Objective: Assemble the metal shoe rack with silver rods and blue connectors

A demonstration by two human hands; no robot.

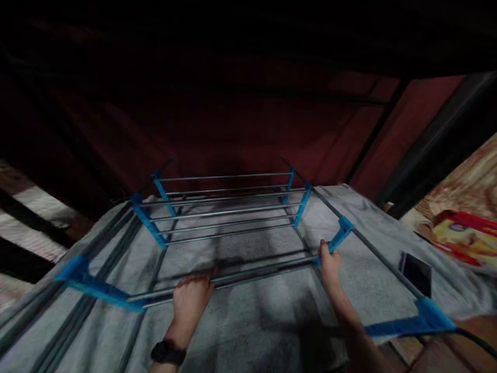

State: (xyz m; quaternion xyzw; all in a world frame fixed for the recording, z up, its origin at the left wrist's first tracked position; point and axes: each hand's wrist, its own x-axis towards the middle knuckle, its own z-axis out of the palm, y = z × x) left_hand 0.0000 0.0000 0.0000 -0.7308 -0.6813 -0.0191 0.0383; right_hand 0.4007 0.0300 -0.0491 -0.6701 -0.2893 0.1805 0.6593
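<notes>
A rack of grey metal tubes (233, 211) and blue plastic brackets lies on a grey cloth. My left hand (193, 298), with a black watch (167, 353) on its wrist, is closed around the nearest pair of tubes (256, 273), toward their left end. At the right end of that pair, my right hand (330, 261) grips a blue bracket (340, 234), its fingers partly hidden. Another blue bracket (101, 287) sits at the left end of the pair. Farther back, brackets (147, 220) carry several more tubes across the rack.
The grey cloth (264, 305) covers the surface under the rack. A dark phone-like object (416, 272) lies to the right, with a red and yellow packet (466, 235) beyond it. One more blue bracket (415, 322) is at the lower right. A dark red panel (233, 124) stands behind.
</notes>
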